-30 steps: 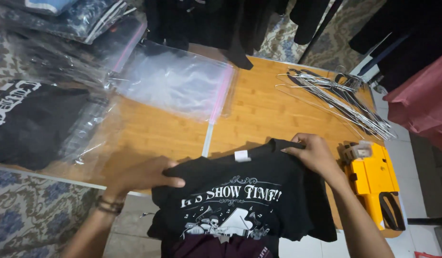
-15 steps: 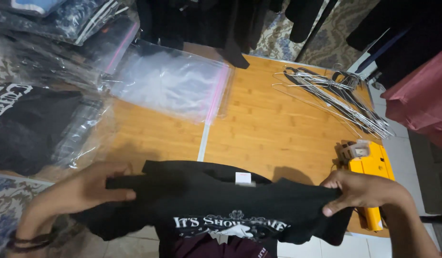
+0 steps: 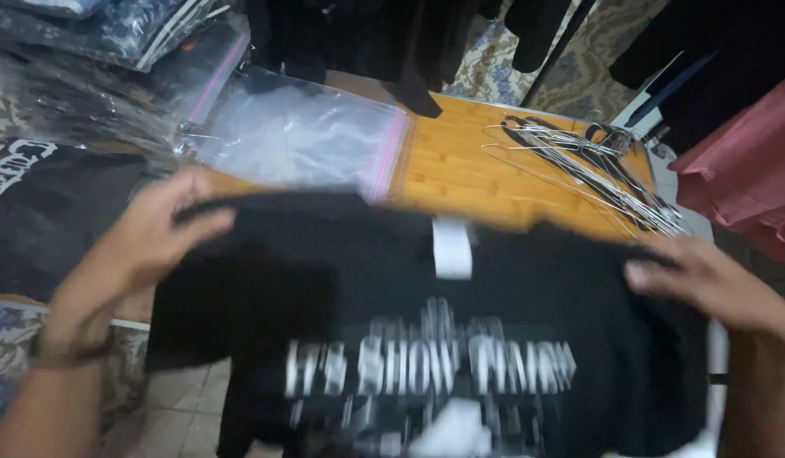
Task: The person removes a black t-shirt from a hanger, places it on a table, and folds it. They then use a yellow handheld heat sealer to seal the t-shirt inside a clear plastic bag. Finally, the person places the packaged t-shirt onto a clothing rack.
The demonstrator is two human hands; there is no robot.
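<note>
A black T-shirt (image 3: 342, 280) with a white print on its front and a white neck label is held up over the wooden table (image 3: 469, 165), blurred by motion. My left hand (image 3: 151, 237) grips its left shoulder. My right hand (image 3: 706, 284) grips its right shoulder. The shirt hangs spread between both hands and hides the near part of the table.
A clear plastic bag (image 3: 303, 140) with a pink seal strip lies on the table behind the shirt. Several wire hangers (image 3: 588, 165) lie at the right. Bagged dark shirts (image 3: 44, 212) are stacked at the left. Dark and red clothes (image 3: 740, 170) hang at the back and right.
Both hands have lifted the shirt off the table towards the camera, spreading it wide by the shoulders. The yellow tool at the right is now hidden.
</note>
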